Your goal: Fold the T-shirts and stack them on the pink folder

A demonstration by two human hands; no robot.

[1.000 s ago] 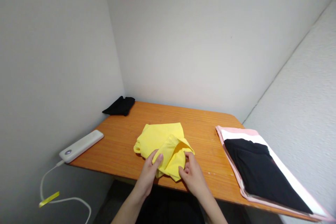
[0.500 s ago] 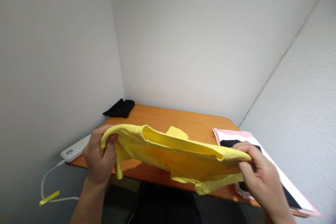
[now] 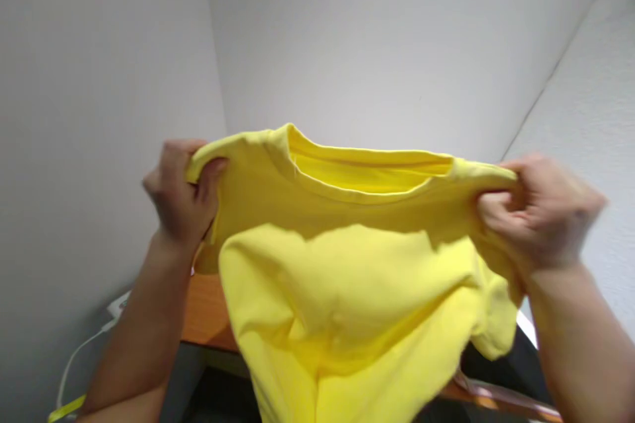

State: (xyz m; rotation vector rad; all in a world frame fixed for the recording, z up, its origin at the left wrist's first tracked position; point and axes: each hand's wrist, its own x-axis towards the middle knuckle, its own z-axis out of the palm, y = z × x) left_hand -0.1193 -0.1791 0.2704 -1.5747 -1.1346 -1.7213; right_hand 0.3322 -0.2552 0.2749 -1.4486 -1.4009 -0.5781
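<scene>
Yellow shirt [image 3: 357, 277]: held up in the air across the middle of the frame, neck opening uppermost and facing the camera, body hanging down past the bottom edge. Creased and bunched in the lower half, one sleeve drooping at lower right.

Left hand [image 3: 181, 195]: at middle left of the frame, raised, closed tight on the shirt's shoulder seam, thumb on the near side of the cloth, fingers curled behind it. Forearm running down to the lower left corner.

Right hand [image 3: 538, 211]: at middle right of the frame, raised to the same height, fist closed on the other shoulder of the shirt. Blurred, so exact finger placement hard to tell; cloth gathered inside the grip.

Shirt stretched taut between the two hands along the collar line, well above the table.

Table [image 3: 206, 310]: orange wood, only a small patch visible at lower left between the left forearm and the hanging shirt; another sliver of edge at lower right under the shirt.

White power bank [image 3: 118, 305]: corner showing at lower left, just beside the left forearm, on the table edge.

White cable [image 3: 74, 360]: trailing down from the power bank toward the bottom left corner, with a yellow tag [image 3: 64, 408] at the frame's lower edge.

Dark cloth [image 3: 496, 363]: possibly a folded garment, partly seen at lower right behind the shirt.

Walls [image 3: 99, 46]: plain pale grey, filling the upper frame.
</scene>
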